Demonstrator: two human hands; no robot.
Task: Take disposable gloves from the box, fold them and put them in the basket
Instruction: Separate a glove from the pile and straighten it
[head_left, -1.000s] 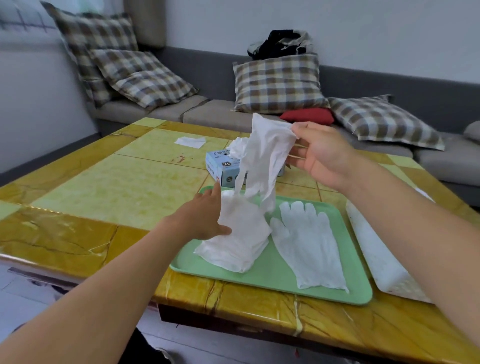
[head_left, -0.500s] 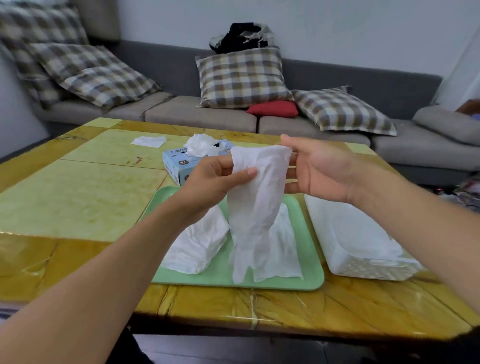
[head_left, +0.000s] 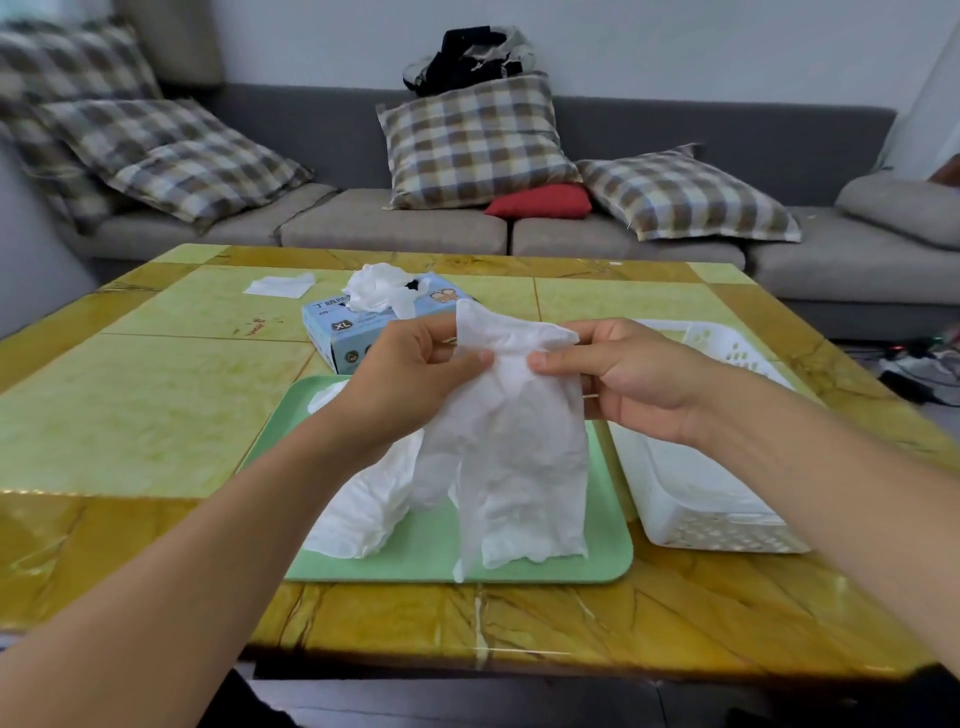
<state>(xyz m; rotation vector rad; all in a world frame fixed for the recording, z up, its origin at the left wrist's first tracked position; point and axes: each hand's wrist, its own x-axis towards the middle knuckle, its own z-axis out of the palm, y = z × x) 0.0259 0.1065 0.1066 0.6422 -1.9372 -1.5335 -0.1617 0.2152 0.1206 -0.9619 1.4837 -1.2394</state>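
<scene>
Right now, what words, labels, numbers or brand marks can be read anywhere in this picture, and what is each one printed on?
"XL": in a dark oval on the near side of the light blue cardboard glove box.
A line of dark characters above it on that box: too blurred to read.
Small round marks and a cartoon picture on the box: too small to make out.
Nothing readable on the white disposable glove held up by both hands, the mint green plastic tray or the white perforated plastic basket.
</scene>
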